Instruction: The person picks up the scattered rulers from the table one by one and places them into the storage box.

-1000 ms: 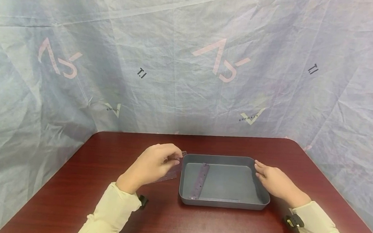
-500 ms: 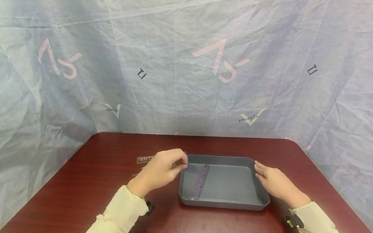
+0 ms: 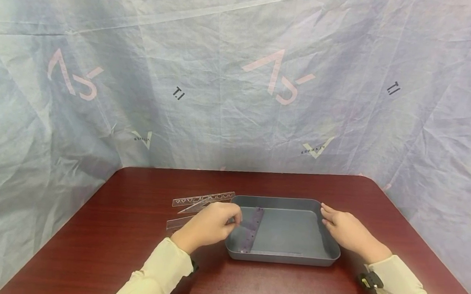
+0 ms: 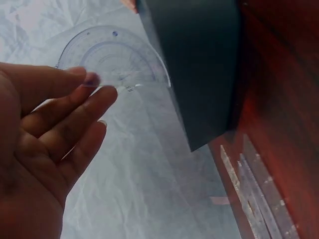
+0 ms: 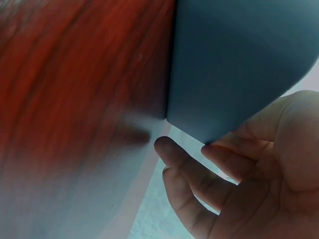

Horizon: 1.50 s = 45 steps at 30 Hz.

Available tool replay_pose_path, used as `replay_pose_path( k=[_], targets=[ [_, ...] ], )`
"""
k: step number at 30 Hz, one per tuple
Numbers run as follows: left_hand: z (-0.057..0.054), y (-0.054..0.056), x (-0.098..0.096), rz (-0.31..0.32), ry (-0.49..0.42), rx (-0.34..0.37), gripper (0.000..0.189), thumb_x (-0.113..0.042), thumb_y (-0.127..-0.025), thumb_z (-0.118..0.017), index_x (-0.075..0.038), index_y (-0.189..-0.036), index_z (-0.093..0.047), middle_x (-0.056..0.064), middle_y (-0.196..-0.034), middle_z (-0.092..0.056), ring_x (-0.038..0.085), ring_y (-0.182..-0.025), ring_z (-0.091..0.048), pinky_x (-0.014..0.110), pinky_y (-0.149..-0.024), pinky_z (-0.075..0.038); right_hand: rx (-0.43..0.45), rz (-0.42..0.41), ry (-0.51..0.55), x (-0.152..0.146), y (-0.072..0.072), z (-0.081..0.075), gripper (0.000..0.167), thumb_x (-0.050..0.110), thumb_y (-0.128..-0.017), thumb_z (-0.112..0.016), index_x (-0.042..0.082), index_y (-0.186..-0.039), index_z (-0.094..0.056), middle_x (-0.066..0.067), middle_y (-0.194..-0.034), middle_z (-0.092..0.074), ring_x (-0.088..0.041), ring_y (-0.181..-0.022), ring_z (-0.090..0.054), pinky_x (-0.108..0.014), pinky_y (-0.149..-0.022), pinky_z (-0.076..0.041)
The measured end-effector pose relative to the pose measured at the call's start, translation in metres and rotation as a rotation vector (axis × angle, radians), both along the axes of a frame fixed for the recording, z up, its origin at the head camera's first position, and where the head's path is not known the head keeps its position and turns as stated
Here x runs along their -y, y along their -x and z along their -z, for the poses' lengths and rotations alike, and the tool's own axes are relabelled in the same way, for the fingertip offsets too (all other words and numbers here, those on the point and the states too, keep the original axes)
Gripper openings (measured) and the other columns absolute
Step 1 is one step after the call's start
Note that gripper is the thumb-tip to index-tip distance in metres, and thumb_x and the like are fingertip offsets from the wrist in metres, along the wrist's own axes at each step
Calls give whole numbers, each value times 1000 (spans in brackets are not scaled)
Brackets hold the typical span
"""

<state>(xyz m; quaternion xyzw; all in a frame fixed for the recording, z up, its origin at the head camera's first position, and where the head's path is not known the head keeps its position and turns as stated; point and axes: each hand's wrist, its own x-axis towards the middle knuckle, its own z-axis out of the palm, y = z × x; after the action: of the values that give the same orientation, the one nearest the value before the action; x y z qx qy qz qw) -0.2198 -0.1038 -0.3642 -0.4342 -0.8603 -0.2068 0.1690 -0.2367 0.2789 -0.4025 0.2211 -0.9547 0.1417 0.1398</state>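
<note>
My left hand (image 3: 212, 221) pinches a clear, bluish protractor (image 4: 114, 55) between thumb and fingertips. In the head view it hangs over the left side of a grey rectangular tray (image 3: 282, 258). Beneath it, a purple-tinted ruler (image 3: 248, 242) lies lengthwise in the tray's left part. A faint clear strip (image 3: 277, 252) lies along the near inner wall. My right hand (image 3: 347, 227) holds the tray's right rim. In the right wrist view its thumb reaches over the wall and is partly hidden, while the other fingers are outside.
Left of the tray, a clear stencil ruler (image 3: 181, 202) with cut-out shapes, a clear set square (image 3: 191, 207) and another clear flat piece (image 3: 176, 224) lie on the dark red table (image 3: 99, 247). My left hand partly hides them. A grey printed sheet (image 3: 221, 118) hangs behind.
My left hand has moved right and toward me, carrying the protractor from beside the tray to over its left part. The pieces on the left have come into view. My right hand stays put.
</note>
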Motion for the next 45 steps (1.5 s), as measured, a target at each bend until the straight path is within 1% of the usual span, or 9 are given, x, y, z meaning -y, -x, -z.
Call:
replay_pose_path(
  k=[5, 10, 13, 17, 23, 28, 32, 39, 45],
  targets=[
    [5, 3, -2, 1, 65, 33, 20, 4, -80, -69, -14, -81, -62, -5, -90, -70, 9, -83, -66, 24, -72, -52, -2, -4, 4, 0, 1, 0, 37, 6, -94, -62, -12, -126, -61, -27, -137, -55, -43, -121, -57, -56, -94, -48],
    [10, 5, -4, -15, 104, 138, 20, 4, -85, -66, -15, -81, -60, 0, -103, -74, 13, -92, -70, 22, -71, -51, -8, -8, 5, 0, 1, -1, 37, 6, -93, -62, -12, -125, -62, -27, -136, -55, -43, -120, -57, -56, -94, -48],
    [14, 6, -5, -21, 120, 181, 21, 3, -87, -66, -16, -81, -59, 0, -105, -75, 11, -93, -70, 19, -68, -48, -16, -12, 2, 0, 2, -2, 36, 6, -93, -62, -13, -124, -62, -27, -136, -56, -43, -120, -58, -56, -94, -48],
    [16, 7, -7, -23, 139, 174, 17, 1, -87, -67, -15, -86, -63, -3, -101, -74, 8, -89, -68, 18, -68, -48, -18, -15, 0, -1, 2, -3, 36, 5, -93, -62, -13, -124, -62, -27, -135, -56, -43, -120, -58, -56, -94, -48],
    [22, 8, -9, -4, 169, 148, 15, -1, -87, -70, -13, -96, -70, -8, -95, -70, 4, -87, -64, 20, -78, -52, -21, -19, -7, -1, 2, -3, 36, 5, -93, -63, -13, -124, -62, -28, -135, -56, -43, -119, -58, -55, -93, -48],
    [26, 9, -10, 54, 179, 115, 27, 1, -89, -68, -12, -112, -73, -2, -113, -70, 8, -106, -64, 22, -93, -50, -19, -16, -6, 0, 2, -3, 36, 5, -93, -63, -13, -124, -62, -28, -135, -56, -44, -119, -58, -55, -93, -48],
    [27, 9, -10, 56, 215, 84, 35, 1, -91, -65, -15, -121, -72, 0, -126, -67, 12, -118, -61, 26, -101, -46, -5, -13, -3, 1, 1, -5, 38, 6, -93, -63, -13, -125, -61, -29, -136, -55, -44, -121, -57, -56, -93, -48],
    [29, 8, -12, 39, 289, 60, 35, 2, -85, -69, -18, -113, -76, -6, -119, -70, 11, -114, -62, 27, -101, -46, 5, -10, -5, 1, 0, -5, 38, 7, -94, -62, -13, -126, -60, -29, -137, -54, -45, -121, -56, -56, -94, -47],
    [31, 8, -13, -9, 337, 91, 33, -4, -81, -76, -20, -110, -77, -9, -119, -69, 10, -115, -61, 31, -102, -45, 7, -7, -7, 2, 0, -5, 38, 7, -93, -63, -13, -125, -61, -28, -136, -55, -44, -121, -56, -56, -94, -47]
  ],
)
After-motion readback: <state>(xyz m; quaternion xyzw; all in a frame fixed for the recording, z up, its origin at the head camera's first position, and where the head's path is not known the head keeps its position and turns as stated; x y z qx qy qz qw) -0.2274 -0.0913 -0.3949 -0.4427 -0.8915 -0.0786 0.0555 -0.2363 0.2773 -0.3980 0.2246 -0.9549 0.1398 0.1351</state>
